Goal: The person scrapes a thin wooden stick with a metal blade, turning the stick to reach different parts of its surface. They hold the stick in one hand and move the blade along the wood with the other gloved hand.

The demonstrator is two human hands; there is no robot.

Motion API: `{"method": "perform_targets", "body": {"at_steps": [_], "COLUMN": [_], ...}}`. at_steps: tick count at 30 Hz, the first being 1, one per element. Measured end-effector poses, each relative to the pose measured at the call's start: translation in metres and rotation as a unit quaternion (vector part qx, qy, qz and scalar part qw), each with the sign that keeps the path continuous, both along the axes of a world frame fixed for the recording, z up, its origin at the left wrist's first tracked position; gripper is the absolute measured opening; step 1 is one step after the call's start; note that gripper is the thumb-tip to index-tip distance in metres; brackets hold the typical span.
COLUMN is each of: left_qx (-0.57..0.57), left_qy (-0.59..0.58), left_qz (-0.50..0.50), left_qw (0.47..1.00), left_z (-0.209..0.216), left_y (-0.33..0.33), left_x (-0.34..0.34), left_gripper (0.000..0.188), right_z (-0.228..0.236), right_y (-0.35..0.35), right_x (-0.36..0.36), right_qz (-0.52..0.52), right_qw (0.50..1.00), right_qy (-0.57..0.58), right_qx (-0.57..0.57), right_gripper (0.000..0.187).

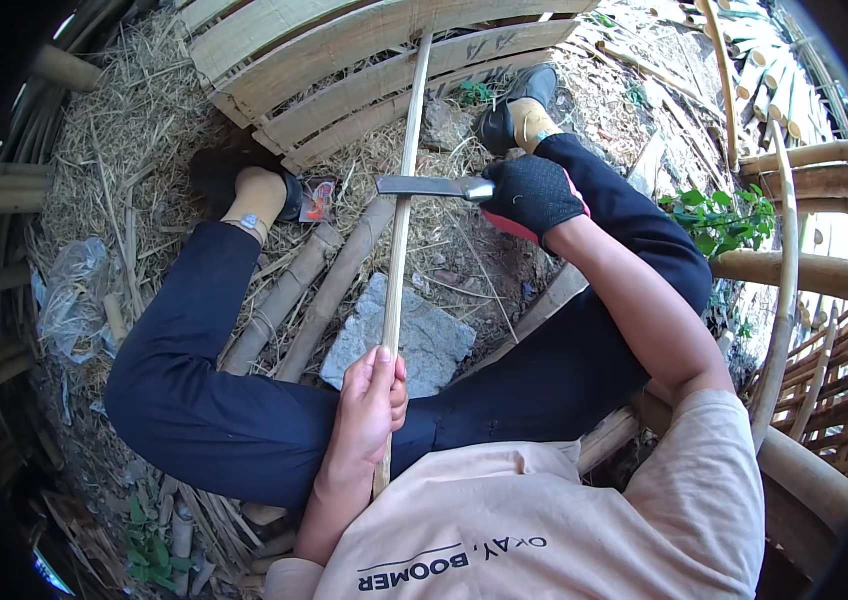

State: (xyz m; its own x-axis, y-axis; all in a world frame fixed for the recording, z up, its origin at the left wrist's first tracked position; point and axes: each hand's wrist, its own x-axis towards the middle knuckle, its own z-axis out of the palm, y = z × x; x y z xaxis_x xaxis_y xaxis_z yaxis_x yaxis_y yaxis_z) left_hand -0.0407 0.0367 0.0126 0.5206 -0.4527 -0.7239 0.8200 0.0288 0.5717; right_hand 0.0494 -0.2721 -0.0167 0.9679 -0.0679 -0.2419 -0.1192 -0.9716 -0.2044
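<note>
A pale strip [402, 262] is held lengthwise in front of the body, its near end brought close to the shirt [544, 520] and its far end brought up to the slatted crate [329, 70]; whether the crate is touched cannot be told. Near its lower end the strip is enclosed by the bare left hand [368, 396], whose grip is closed firmly around it, the thumb laid along the top. The right hand [534, 198] is covered by a black and pink glove, and its grip is closed on the handle end of a knife [424, 187]. The strip is crossed by the flat metal blade above its middle; whether it is bitten by the edge cannot be made out.

The grey stone [434, 335] is partly overlapped by the strip. To the left of the stone, two poles [334, 288] are laid side by side at a slant. A red packet [318, 200] is seen beside the left shoe [291, 197]. Farther left, a clear plastic bag [74, 295] is left on the straw [134, 120]. At the right, bamboo rails [794, 276] are fronted by a leafy plant [722, 222].
</note>
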Motion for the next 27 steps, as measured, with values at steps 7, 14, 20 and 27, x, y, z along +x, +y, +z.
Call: {"method": "perform_targets", "body": {"at_steps": [7,14,20,27], "left_qx": [-0.001,0.020,0.033,0.025], "left_qy": [0.006,-0.007,-0.029,-0.021], "left_qz": [0.027,0.018,0.013,0.017], "left_qw": [1.000,1.000,0.999,0.999], "left_z": [0.000,0.001,-0.006,0.002], "left_y": [-0.001,-0.003,-0.003,-0.006], "left_x": [0.005,0.006,0.001,0.002], "left_gripper": [0.031,0.031,0.034,0.033], "right_z": [0.018,0.026,0.019,0.002], "right_y": [0.019,0.061,0.059,0.020], "right_x": [-0.016,-0.037,-0.033,-0.006], "right_qz": [0.004,0.156,0.146,0.014], "right_qw": [0.997,0.977,0.982,0.998], "right_qy": [0.035,0.091,0.095,0.034], "right_qx": [0.070,0.111,0.074,0.050], "right_gripper": [0.030,0.027,0.023,0.022]}}
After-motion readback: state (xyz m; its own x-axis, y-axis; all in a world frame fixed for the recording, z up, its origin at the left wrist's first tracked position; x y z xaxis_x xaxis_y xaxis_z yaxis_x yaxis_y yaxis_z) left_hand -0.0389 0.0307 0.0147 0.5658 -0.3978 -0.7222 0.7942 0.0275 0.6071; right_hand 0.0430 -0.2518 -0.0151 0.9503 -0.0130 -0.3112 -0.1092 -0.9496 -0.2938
